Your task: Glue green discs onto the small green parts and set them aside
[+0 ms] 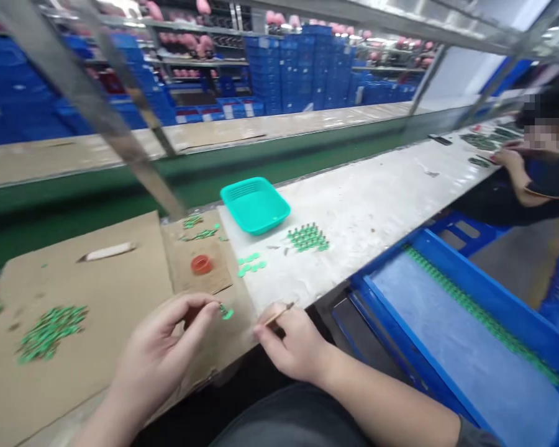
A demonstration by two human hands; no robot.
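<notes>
Between the thumb and forefinger of my left hand (168, 341) is a small green part (226, 311) with a darker top. My right hand (291, 340) grips a thin wooden stick (277, 315), perhaps a fine brush; its tip is too blurred to tell. Just beyond my hands, a shallow red cap (201, 264) sits on a piece of cardboard (221, 280). Several flat green discs (251, 266) lie on the white table surface, beside a tight group of green parts with dark tops (309, 237). A heap of green pieces (53, 332) rests on cardboard left of my left hand.
A turquoise basket (261, 208) stands near the table's back edge. A white pointed tool (107, 251) lies on the left cardboard (135, 285). Low on the right is a blue crate (447, 335) holding a row of green parts. Another person (540, 155) works at the far right.
</notes>
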